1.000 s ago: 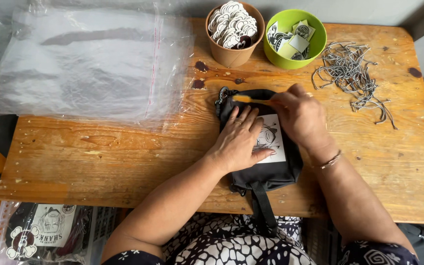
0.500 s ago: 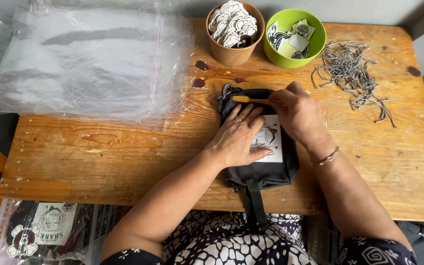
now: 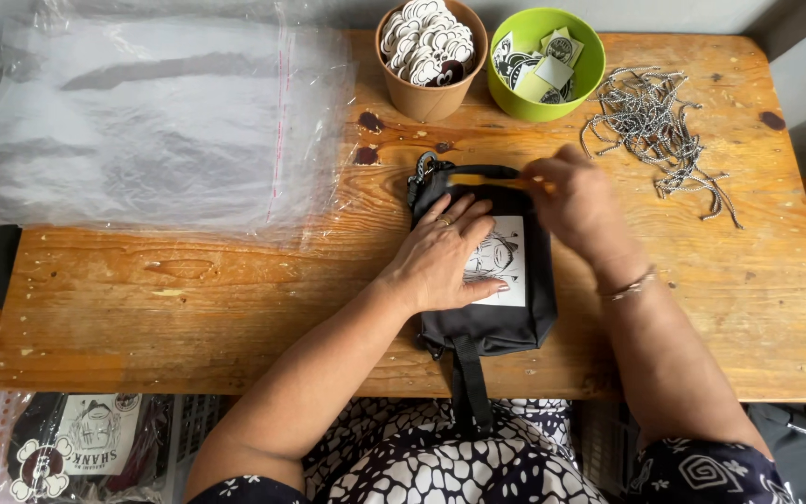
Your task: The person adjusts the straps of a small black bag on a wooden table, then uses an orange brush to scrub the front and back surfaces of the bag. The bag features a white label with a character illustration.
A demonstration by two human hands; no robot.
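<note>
Head view: white rectangular label on black pouch

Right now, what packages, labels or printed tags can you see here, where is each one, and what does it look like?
Patch label: on the black pouch, partly under the left hand; white rectangle, black drawing.
Clear bags: stacked at the table's far left; transparent, flat.
Round tags: in the brown cup; white and black.
Card tags: in the green bowl; pale squares.
Packed pouch: in the lower left corner; clear bag, white label.
</note>
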